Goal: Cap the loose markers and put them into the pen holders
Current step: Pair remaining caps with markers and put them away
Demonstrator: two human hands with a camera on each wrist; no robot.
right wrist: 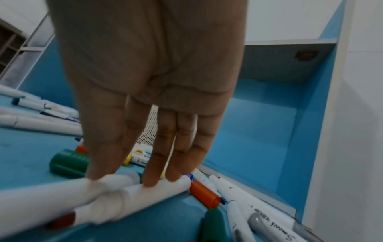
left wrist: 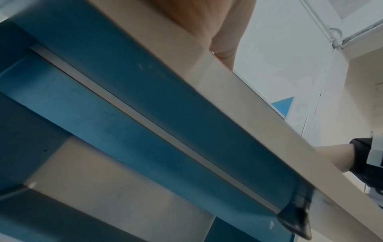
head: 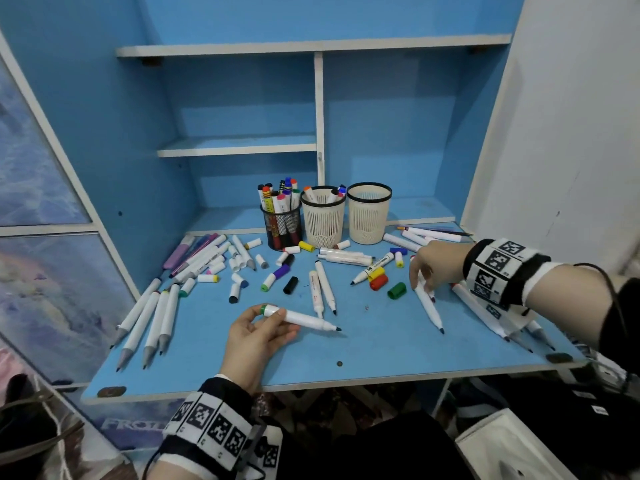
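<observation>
Gripping an uncapped white green-ended marker (head: 298,317) (tip toward three o'clock) near the blue desk (head: 381,344) front edge, the left hand (head: 258,336) curls, while the right hand (head: 438,263) presses straight fingers (right wrist: 153,172) on two white markers (right wrist: 132,194).

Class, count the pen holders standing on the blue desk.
3, in a row at the back: black mesh holder left, cream holder middle, cream holder right.

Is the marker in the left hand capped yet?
No. The marker in the left hand shows its bare dark tip.
</observation>
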